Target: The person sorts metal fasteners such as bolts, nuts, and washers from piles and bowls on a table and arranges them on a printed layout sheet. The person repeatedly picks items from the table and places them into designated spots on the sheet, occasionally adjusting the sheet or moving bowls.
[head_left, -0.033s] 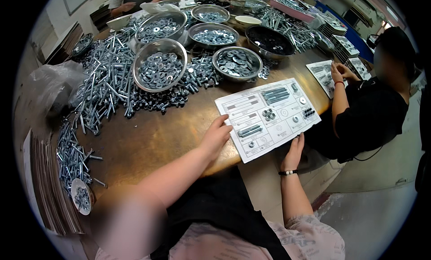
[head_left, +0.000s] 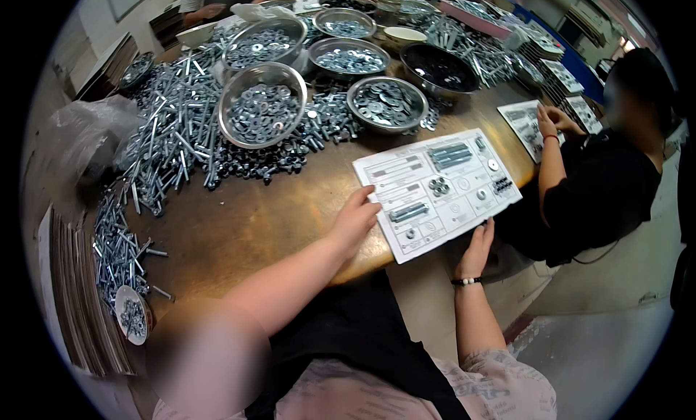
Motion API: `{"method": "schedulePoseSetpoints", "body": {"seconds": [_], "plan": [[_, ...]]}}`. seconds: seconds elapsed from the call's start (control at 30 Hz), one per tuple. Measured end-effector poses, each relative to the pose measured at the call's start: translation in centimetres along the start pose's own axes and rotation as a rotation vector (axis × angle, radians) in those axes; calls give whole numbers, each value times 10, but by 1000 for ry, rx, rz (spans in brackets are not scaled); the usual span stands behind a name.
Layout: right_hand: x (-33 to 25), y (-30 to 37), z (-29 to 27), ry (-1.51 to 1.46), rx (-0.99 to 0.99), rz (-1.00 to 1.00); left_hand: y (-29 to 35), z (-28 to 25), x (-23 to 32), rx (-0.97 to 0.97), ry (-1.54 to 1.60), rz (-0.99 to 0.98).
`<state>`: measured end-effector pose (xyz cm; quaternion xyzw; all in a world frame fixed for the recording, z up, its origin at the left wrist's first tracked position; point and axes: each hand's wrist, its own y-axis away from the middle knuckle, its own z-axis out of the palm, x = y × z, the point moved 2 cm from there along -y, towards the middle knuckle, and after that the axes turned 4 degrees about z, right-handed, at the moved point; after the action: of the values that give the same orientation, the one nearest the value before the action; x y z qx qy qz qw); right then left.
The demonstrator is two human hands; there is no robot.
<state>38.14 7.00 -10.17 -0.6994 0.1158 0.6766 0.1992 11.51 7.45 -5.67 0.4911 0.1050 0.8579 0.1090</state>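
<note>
A white printed card (head_left: 402, 247) with a grid of drawings lies tilted over the table's front edge. My left hand (head_left: 357, 218) grips its left edge. At the lower right edge is my right hand (head_left: 476, 247), fingertips partly hidden under the card. Laid out on the card are long bolts (head_left: 451, 157), shorter bolts (head_left: 409, 213), a cluster of nuts (head_left: 438, 186), small black pieces (head_left: 502, 184), a flat washer (head_left: 493, 165) and a few single small parts.
Beyond the card stand metal bowls of washers (head_left: 388, 105) and a dark bowl (head_left: 438, 66). A heap of loose bolts (head_left: 170, 119) covers the left side, near stacked cardboard (head_left: 76, 297). On the right, a co-worker (head_left: 580, 188) handles another card (head_left: 520, 119).
The whole view has shifted very slightly. Both hands keep the same places on the card.
</note>
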Motion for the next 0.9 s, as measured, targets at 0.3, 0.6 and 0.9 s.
{"method": "schedulePoseSetpoints", "body": {"seconds": [0.3, 0.6, 0.9], "plan": [[-42, 37, 41, 235, -162, -469, 1, -10, -2, -54, -307, 143], [-69, 116, 147, 421, -800, -625, 168, -126, 18, 182, -955, 510], [-64, 160, 195, 581, -1031, -915, 261, -232, 70, 854, -1331, 528]]}}
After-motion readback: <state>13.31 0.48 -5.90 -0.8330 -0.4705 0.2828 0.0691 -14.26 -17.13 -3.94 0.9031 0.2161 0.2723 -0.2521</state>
